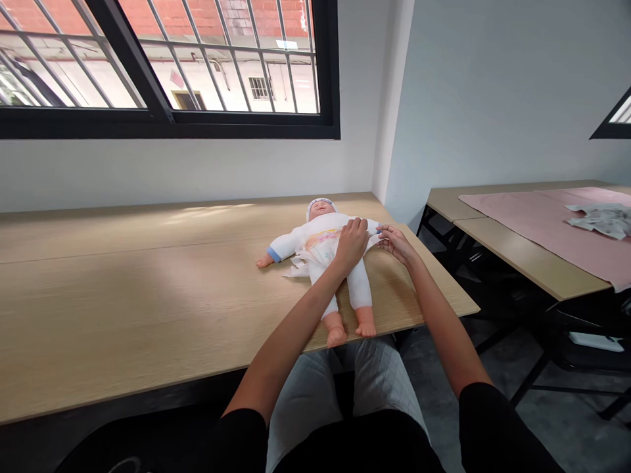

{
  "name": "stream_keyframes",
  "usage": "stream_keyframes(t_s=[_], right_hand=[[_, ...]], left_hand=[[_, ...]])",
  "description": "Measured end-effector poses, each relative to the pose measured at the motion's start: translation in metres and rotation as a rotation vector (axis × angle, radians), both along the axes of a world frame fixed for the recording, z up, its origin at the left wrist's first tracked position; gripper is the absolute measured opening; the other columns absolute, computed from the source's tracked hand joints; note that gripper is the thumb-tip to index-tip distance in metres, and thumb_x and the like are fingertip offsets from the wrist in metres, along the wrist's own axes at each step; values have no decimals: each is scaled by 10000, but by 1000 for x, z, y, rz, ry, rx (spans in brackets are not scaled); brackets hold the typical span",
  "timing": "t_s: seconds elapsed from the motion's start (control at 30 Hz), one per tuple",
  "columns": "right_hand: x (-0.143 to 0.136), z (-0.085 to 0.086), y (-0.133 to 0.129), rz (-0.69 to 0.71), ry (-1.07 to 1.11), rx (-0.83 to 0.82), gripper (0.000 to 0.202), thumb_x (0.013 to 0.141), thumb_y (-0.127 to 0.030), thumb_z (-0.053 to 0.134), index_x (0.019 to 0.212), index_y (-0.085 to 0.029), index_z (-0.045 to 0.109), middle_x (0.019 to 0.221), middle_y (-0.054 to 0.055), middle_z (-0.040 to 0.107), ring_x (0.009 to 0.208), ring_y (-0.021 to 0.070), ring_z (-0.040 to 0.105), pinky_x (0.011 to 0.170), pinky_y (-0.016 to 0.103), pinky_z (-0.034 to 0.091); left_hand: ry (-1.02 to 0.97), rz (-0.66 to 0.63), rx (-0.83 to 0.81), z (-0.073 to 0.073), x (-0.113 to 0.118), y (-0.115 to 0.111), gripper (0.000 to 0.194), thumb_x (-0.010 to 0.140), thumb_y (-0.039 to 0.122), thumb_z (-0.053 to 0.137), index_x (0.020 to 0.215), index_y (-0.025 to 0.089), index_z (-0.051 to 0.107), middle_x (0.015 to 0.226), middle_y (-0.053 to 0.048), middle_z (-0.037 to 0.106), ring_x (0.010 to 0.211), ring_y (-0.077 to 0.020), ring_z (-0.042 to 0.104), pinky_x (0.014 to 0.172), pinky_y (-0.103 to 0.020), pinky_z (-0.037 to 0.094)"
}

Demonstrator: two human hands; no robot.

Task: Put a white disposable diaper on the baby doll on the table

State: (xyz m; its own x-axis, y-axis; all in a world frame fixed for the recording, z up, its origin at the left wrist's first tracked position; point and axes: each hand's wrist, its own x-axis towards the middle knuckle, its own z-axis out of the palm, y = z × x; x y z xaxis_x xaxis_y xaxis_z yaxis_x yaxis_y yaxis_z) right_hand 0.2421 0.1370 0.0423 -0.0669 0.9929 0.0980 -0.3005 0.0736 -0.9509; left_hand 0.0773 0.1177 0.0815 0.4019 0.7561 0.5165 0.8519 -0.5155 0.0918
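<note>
A baby doll (pixel 315 230) in a white suit with blue cuffs and a white cap lies on its back on the wooden table (pixel 148 295), its feet at the front edge. A white diaper (pixel 320 249) with a coloured print is around its waist, one side spread out at the left. My left hand (pixel 353 242) is closed over the diaper at the doll's waist, its fingers curled. Beside the doll's hip on the right, my right hand (pixel 393 243) pinches the diaper's other side, near the doll's sleeve cuff.
A second table (pixel 522 256) stands at the right, with a pink cloth (pixel 542 217) and a crumpled white and grey cloth (pixel 601 219) on it. Behind the doll's table are a wall and a barred window. A black chair (pixel 591 355) is at the lower right.
</note>
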Motion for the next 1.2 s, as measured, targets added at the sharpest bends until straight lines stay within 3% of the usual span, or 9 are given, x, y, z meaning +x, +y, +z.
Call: stream_keyframes(t_s=[0.1,0.27,0.4,0.5,0.67,0.83,0.97,1.1,1.2], right_hand=[[-1,0,0,-55,8,-1,205,667,-165,653,865,-190,602,664,-44,581,601,82,586,642,203,532],[-5,0,3,-148,20,-20,211,677,-163,692,826,-198,548,667,-41,589,591,93,593,661,235,554],[-9,-2,5,-207,19,22,248,681,-196,701,840,-217,511,662,-41,605,610,110,614,682,253,563],[-11,-3,4,-275,-17,107,263,655,-206,687,847,-222,508,660,-50,611,619,111,615,673,248,558],[-17,5,6,-333,-103,202,290,615,-219,669,852,-220,501,631,-74,579,578,112,598,651,266,541],[-43,31,12,-210,-302,347,281,610,-182,640,843,-226,490,590,-85,499,557,118,549,603,265,495],[-64,52,12,-86,-642,510,228,641,-140,573,842,-227,509,628,-60,507,598,122,519,581,243,420],[-75,59,10,-39,-916,574,211,651,-134,555,839,-223,520,639,-53,530,625,140,529,586,247,393],[-79,57,7,6,-1020,610,182,690,-164,581,860,-221,547,661,-46,552,635,143,541,601,254,406]], left_hand=[[65,-125,5,-1,0,-2,221,959,201,361,998,146,571,1012,-106,632,1003,-218,550,897,-335,386],[237,-102,-113,-6,2,-3,345,974,302,361,883,132,646,856,-117,686,849,-229,624,925,-385,370],[291,-123,3,-9,4,-9,343,966,278,355,986,109,652,1008,-150,662,996,-263,586,1002,-408,331],[224,-55,108,-13,3,-21,357,957,230,332,1049,80,643,1081,-188,627,1097,-321,531,1027,-480,305],[210,-14,54,-23,1,-35,370,946,264,381,1010,54,679,1001,-217,658,1070,-358,559,981,-515,345],[265,-16,98,-28,4,-32,390,948,292,405,992,30,691,972,-235,677,1053,-384,596,961,-535,377],[284,-78,133,-29,5,-33,369,937,125,328,964,29,682,856,-216,682,875,-317,664,860,-491,442],[314,-220,91,-32,7,-34,397,844,-39,296,904,43,680,739,-169,673,669,-266,655,630,-394,450],[304,-239,96,-34,8,-32,373,831,-33,332,878,45,694,748,-169,683,666,-268,655,595,-379,435]])
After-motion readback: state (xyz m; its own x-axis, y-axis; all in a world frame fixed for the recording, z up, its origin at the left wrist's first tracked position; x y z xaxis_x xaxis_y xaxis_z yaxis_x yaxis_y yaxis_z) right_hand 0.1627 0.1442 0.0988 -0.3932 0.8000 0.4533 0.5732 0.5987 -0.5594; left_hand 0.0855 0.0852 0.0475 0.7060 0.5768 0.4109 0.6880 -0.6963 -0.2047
